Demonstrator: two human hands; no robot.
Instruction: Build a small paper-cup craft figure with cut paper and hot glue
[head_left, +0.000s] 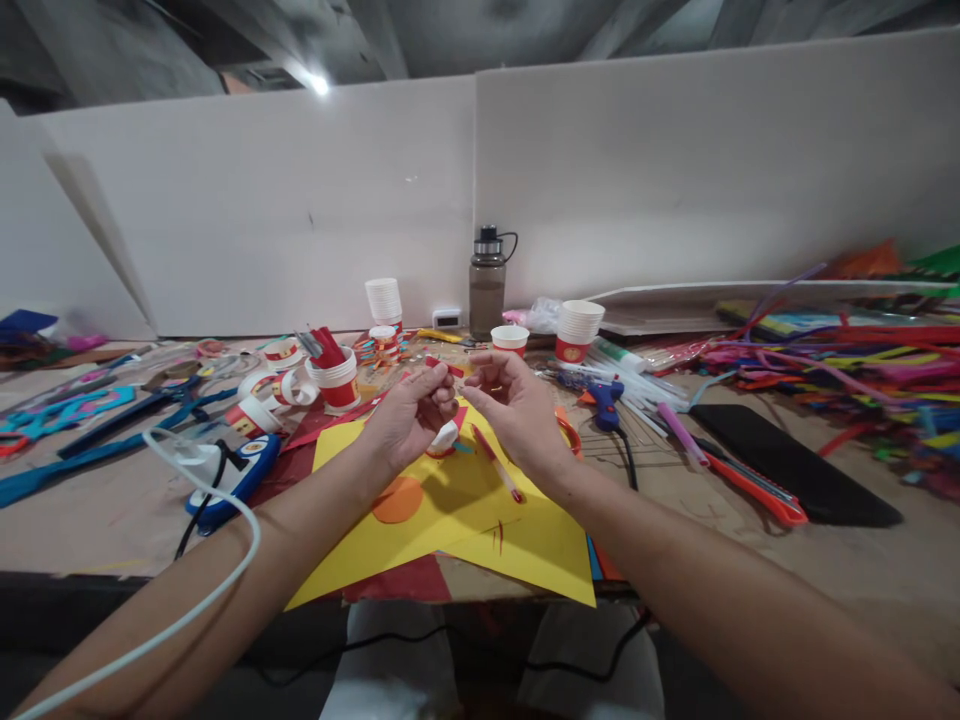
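Note:
My left hand (409,418) is closed, pinching a small red paper strip (453,370) between thumb and forefinger. Close to its right, my right hand (519,412) has curled fingers, with the thumb apart from them and nothing visible between. Both hands are above yellow paper sheets (465,530). An orange paper circle (398,499) lies on the yellow paper below my left wrist. A red-and-clear pen (498,464) rests between my forearms. Partly hidden behind my left hand is a small white and red piece (445,440), perhaps a paper cup.
Left are a cup of red pens (334,385), a blue-and-white power strip (238,480) and scissors (180,400). A bottle (487,290) and stacked paper cups (577,328) stand behind. Right are a glue gun (606,398), a utility knife (757,487), a black slab (795,465) and colourful strips (862,370).

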